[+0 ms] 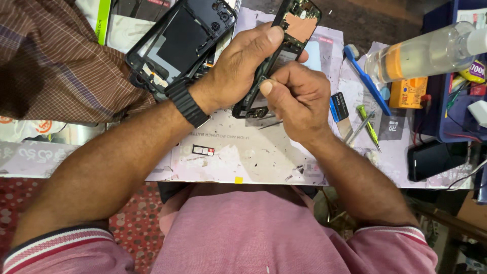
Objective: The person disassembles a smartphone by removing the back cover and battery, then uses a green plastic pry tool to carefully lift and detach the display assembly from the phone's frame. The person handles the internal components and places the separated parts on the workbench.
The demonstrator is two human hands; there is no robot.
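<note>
My left hand (pixel 242 62) grips an opened black phone body (pixel 293 31), its circuit board and copper patch facing up, held tilted above the work mat (pixel 243 152). My right hand (pixel 298 99) is closed in a fist against the phone's lower end, thumb pressed near the bottom edge; whether it pinches a small tool is hidden. A black watch sits on my left wrist. A black phone back cover (pixel 180 40) lies on the table at the upper left of my hands.
A small card tray (pixel 203 150) lies on the mat near my left forearm. To the right are a blue brush (pixel 366 76), a green-handled screwdriver (pixel 368 126), a scraper (pixel 341 112), a clear bottle (pixel 426 53) and a black device (pixel 435 160). Another person's checked sleeve (pixel 56 56) is upper left.
</note>
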